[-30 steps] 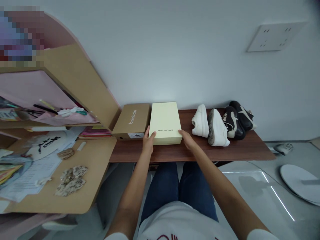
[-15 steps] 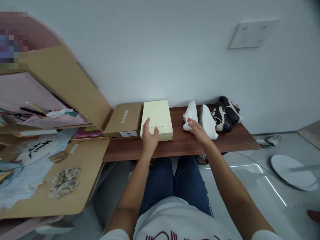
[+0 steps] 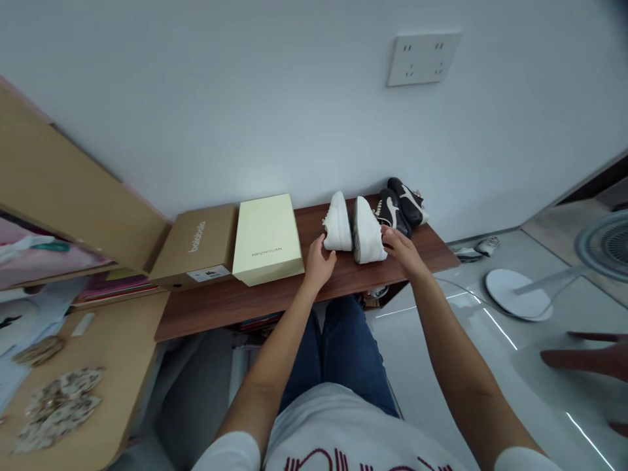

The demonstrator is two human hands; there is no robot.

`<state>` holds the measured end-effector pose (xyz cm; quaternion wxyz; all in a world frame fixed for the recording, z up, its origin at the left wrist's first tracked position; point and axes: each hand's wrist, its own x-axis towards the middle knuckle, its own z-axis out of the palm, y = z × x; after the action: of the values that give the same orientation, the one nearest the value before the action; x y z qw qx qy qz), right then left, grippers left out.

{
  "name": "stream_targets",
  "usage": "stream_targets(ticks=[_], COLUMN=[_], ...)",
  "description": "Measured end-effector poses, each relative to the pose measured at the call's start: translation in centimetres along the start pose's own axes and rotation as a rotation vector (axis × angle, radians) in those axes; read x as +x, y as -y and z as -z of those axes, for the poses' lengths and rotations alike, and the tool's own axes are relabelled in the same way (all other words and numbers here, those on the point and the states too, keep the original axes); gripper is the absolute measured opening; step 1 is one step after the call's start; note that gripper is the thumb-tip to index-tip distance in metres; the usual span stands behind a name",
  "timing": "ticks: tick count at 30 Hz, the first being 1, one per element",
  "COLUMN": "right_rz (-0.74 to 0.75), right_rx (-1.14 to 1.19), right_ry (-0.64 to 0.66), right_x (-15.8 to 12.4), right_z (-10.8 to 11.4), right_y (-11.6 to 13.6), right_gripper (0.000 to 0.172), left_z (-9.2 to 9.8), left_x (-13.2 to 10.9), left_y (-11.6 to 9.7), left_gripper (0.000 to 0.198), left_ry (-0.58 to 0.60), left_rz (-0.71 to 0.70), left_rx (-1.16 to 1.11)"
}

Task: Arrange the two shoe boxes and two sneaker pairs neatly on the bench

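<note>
A pair of white sneakers lies on a dark wooden shelf. My left hand has its fingers spread and touches the heel of the left sneaker. At the heel of the right sneaker, my right hand rests with fingers extended. Neither hand grips a shoe. Left of the sneakers sits a pale yellow shoe box, and beside it a brown cardboard shoe box.
A pair of black sneakers lies at the shelf's right end. A tan desk with papers and fabric pieces is at left. A fan base stands on the floor at right. Another person's hand shows at the right edge.
Both hands left the yellow box and moved right to the white sneakers. The camera turned right, bringing the fan and another person's hand into view.
</note>
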<state>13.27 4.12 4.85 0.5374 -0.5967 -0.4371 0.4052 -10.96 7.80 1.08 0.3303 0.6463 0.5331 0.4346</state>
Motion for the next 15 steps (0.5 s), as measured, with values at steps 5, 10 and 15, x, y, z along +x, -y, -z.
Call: stream_targets(ticks=[5, 10, 15], right_rz=[0.038, 0.014, 0.029], right_rx=[-0.010, -0.154, -0.277], right_ry=[-0.063, -0.084, 0.031], right_x=[0.7, 1.0, 1.2], right_z=[0.9, 1.1, 0.6], right_y=[-2.7, -5.9, -7.0], right_gripper=[0.071, 0.069, 0.069], left_z=[-1.2, -2.6, -3.4], left_x=[1.2, 2.7, 4.1], left_y=[1.6, 2.4, 2.2], left_gripper=[0.069, 0.067, 0.041], left_ry=[-0.017, 0.018, 0.074], left_rz=[0.143, 0.370, 0.481], left_rx=[-0.016, -0.291, -0.481])
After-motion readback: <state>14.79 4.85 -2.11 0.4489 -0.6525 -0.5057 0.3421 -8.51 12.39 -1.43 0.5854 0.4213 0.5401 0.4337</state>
